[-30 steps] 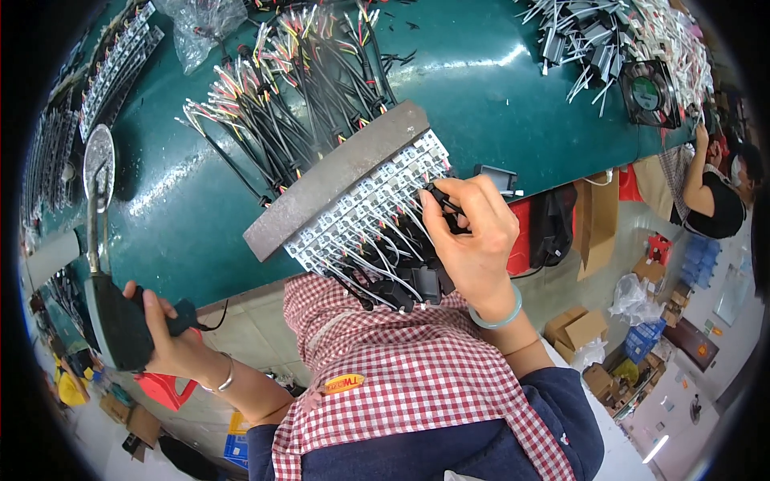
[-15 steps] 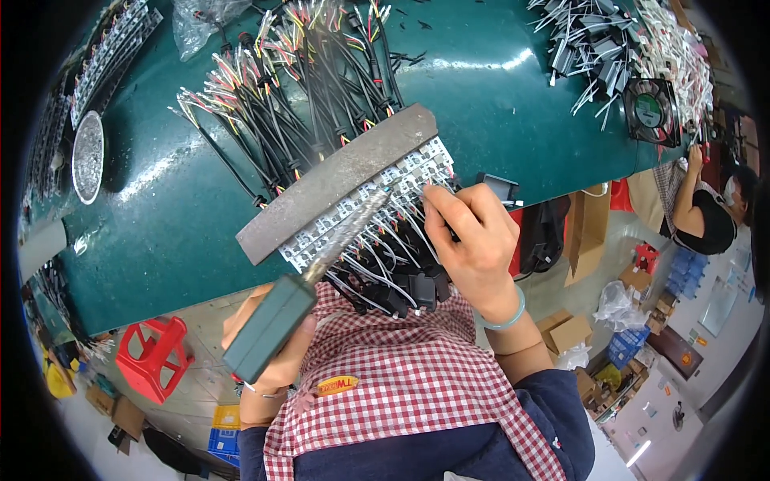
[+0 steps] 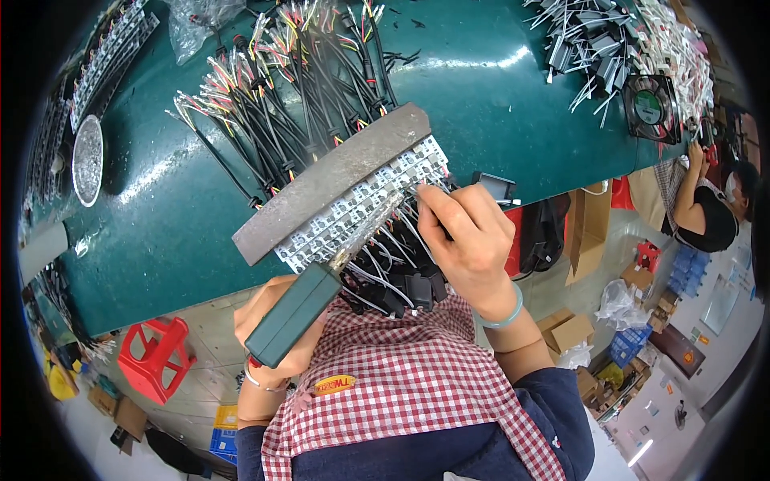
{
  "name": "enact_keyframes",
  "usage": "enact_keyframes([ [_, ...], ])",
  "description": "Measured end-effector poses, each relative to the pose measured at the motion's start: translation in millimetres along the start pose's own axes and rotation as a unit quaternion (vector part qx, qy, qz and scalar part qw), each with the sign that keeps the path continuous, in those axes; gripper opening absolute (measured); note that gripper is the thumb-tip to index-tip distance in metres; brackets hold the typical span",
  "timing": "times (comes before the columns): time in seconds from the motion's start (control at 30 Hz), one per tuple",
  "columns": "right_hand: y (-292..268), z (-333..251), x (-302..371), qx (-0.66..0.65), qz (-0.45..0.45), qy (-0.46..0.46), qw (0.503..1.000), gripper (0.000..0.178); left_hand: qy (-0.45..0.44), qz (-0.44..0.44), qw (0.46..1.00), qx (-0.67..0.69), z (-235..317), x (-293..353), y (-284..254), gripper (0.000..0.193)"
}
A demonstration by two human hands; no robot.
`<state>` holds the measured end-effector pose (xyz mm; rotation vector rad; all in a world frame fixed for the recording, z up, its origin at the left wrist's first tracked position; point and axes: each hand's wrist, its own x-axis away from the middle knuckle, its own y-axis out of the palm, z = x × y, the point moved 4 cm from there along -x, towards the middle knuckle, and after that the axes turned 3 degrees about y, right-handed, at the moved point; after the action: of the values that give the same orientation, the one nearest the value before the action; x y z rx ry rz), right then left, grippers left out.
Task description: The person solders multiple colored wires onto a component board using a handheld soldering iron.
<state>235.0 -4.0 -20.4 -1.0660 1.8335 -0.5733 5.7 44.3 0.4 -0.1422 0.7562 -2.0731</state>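
Note:
A green-handled soldering iron (image 3: 295, 314) is gripped in my left hand (image 3: 271, 309). Its metal shaft slants up and right over a strip of white circuit boards (image 3: 353, 207), with the tip close to my right fingertips. My right hand (image 3: 472, 232) is closed in a pinch at the right part of the strip's near edge, where a thin wire seems to be, mostly hidden by the fingers. White wires (image 3: 385, 248) run from the boards to black plastic boxes (image 3: 419, 290) at the table edge. A flat grey metal bar (image 3: 337, 180) lies along the strip's far side.
Black cables with stripped coloured ends (image 3: 265, 112) fan out beyond the bar. An oval metal dish (image 3: 87, 160) sits at left; a fan (image 3: 650, 109) and a pile of grey parts (image 3: 589, 52) are at right. Another person (image 3: 710, 204) works far right. A red stool (image 3: 155, 357) stands below.
The soldering iron and my left hand have moved right, bringing the tip nearer my right fingers. My right hand, the boards and the bar have shifted slightly left in the picture.

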Motion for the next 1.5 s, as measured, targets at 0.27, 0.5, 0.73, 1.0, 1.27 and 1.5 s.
enact_keyframes([
  [0.27, -0.2, -0.7, -0.6, 0.0, -0.003, 0.0, 1.0, 0.031, -0.005, -0.011, 1.0, 0.025, -5.3, 0.2, -0.3, 0.023],
  [0.5, -0.3, -1.8, -2.6, 0.006, -0.003, -0.004, 1.0, 0.029, 0.006, -0.037, 0.999, 0.036, -10.6, 3.7, -2.2, 0.033],
  [0.73, 0.5, -0.4, -1.9, 0.011, -0.004, 0.005, 1.0, 0.027, -0.116, 0.18, 0.969, -0.124, -49.3, 70.4, -40.1, 0.035],
  [1.0, -3.9, -2.2, 0.3, 0.009, -0.009, 0.013, 1.0, 0.025, 0.04, 0.422, 0.816, -0.393, -69.2, 59.7, -187.9, 0.024],
  [1.27, -4.2, 0.7, 4.7, -0.02, -0.024, 0.032, 0.999, 0.031, -0.113, 0.455, 0.881, 0.069, -73.4, 31.9, -119.0, 0.04],
  [1.5, -18.3, 2.0, 8.5, -0.026, -0.037, 0.031, 0.999, 0.027, -0.099, 0.43, 0.887, 0.138, -72.4, 22.7, -100.4, 0.042],
])
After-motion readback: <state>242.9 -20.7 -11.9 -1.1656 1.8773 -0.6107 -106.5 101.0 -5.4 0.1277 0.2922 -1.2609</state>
